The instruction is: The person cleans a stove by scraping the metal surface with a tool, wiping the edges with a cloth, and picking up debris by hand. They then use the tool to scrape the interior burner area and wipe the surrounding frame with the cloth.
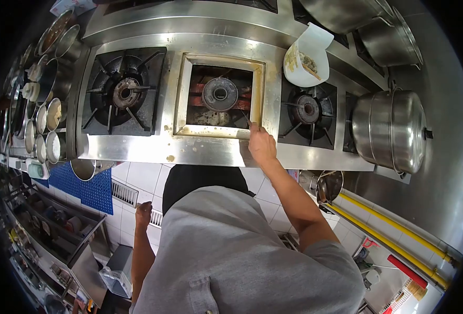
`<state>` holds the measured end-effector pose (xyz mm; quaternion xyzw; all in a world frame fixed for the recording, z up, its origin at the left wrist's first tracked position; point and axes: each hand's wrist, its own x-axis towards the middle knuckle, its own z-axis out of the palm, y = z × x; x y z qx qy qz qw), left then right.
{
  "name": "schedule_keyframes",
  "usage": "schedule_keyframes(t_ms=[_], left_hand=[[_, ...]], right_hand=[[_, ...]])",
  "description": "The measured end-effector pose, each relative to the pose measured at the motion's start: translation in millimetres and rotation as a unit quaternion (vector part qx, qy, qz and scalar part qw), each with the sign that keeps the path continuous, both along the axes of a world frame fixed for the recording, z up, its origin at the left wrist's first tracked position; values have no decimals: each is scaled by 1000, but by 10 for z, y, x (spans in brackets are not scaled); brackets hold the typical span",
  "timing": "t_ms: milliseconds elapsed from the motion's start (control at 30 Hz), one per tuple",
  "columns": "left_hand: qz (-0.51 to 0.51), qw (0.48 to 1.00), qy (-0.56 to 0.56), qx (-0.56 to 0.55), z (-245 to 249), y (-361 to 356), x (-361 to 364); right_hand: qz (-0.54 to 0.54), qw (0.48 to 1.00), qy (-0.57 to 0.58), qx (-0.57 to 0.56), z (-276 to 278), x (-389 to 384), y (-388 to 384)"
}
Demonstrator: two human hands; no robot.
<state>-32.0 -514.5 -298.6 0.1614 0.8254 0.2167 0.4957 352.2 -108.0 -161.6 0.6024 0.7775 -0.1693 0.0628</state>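
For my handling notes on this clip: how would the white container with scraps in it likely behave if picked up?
The white container is probably light, as it looks like plastic. Its tall flap may flex if gripped alone, since it stands up like a tongue. The scraps could slide out if tilted, because the top is open.

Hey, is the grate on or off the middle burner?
Off. The middle burner sits bare inside its frame, with no prongs across it, unlike the left burner.
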Motion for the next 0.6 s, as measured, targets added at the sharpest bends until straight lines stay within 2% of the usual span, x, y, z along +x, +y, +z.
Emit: schedule_keyframes(t_ms=[33, 133, 233, 367, 467, 533, 567, 600], left_hand=[[18, 1000, -15, -13, -45, -65, 18], [47, 998, -39, -17, -92, -219, 14], [26, 999, -22, -5, -55, -283, 8], [30, 999, -38, -1, -23, -382, -57], [-5, 997, 38, 60, 57, -406, -150], [43, 999, -11, 32, 136, -430, -198], [26, 999, -11, 39, 141, -456, -211], [8, 999, -11, 46, 158, -492, -243]], right_hand=[[-18, 1000, 6, 11, -18, 2, 14], [26, 999, 18, 12, 15, -7, -68], [-40, 994, 75, 63, -22, 15, -47], [-26, 999, 25, 35, -115, -61, -64], [-6, 997, 66, 34, 2, -80, -77], [-60, 996, 37, 47, -2, -193, -112], [-88, 994, 24, 55, -2, -248, -113], [-68, 997, 8, 42, -31, -262, -129]])
